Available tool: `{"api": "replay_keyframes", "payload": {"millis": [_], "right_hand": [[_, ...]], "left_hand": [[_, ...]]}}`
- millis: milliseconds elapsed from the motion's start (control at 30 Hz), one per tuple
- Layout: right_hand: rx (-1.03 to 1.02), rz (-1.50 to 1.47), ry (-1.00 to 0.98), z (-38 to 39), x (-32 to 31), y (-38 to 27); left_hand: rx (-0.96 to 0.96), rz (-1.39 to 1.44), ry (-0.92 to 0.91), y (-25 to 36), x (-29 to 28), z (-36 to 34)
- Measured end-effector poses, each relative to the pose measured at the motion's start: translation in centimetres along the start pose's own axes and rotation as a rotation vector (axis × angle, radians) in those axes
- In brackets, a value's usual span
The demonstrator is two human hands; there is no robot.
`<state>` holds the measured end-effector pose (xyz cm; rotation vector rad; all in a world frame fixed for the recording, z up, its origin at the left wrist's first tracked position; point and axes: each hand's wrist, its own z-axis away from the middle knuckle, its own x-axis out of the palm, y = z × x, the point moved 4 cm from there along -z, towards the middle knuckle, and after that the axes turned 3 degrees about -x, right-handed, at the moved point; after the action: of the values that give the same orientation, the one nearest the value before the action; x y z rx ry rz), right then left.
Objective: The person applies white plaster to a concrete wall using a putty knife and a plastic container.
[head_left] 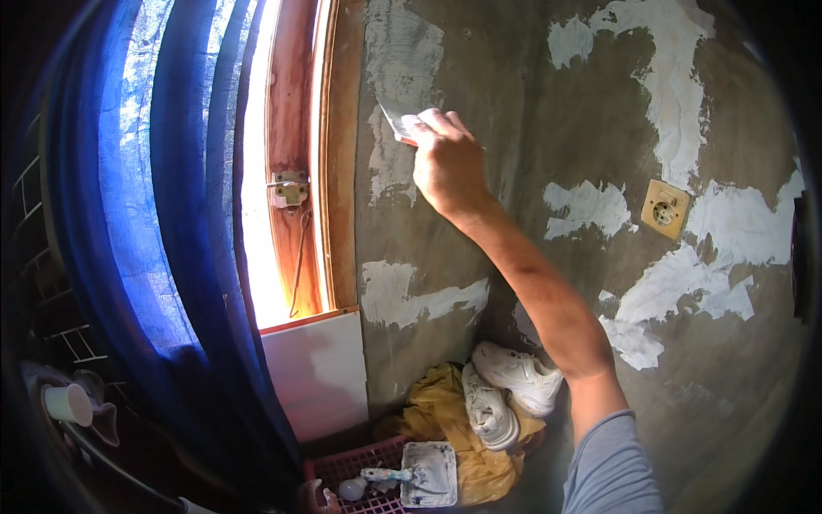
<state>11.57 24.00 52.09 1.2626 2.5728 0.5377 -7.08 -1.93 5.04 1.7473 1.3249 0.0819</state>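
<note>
My right hand (449, 163) is raised to the grey wall, closed around a putty knife. The thin blade of the putty knife (395, 120) points up and left, against or very near a whitish putty patch (402, 51) beside the window frame. Most of its handle is hidden in my fist; a reddish bit shows below the blade. My left hand cannot be made out. Low down, a square putty-smeared plate (430, 475) lies by a pink basket (368, 457), with a paint-spotted handle (387, 474) touching its left side.
Blue curtains (175, 214) hang at left beside a bright window with a wooden frame (291, 111) and metal latch (288, 189). White sneakers (514, 381) rest on a yellow-brown bag (445, 403). A yellowish socket (664, 209) sits among white patches at right. A white cup (68, 404) is at far left.
</note>
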Motion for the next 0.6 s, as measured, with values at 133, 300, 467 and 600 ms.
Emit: {"api": "replay_keyframes", "payload": {"millis": [133,300,467,600], "right_hand": [[0.039,0.084,0.076,-2.1,-1.7,2.4],[-0.045,0.049,0.046,-3.7,-0.4,2.4],[-0.060,0.040,-0.025,2.7,0.5,-0.8],[-0.040,0.049,-0.007,3.1,-1.4,-0.6]], "left_hand": [[0.039,-0.036,-0.002,-0.6,0.1,0.0],[0.014,0.008,-0.016,-0.7,0.4,0.0],[-0.014,-0.008,-0.029,-0.6,0.3,0.5],[0.021,-0.002,-0.016,-0.4,0.2,-0.3]]}}
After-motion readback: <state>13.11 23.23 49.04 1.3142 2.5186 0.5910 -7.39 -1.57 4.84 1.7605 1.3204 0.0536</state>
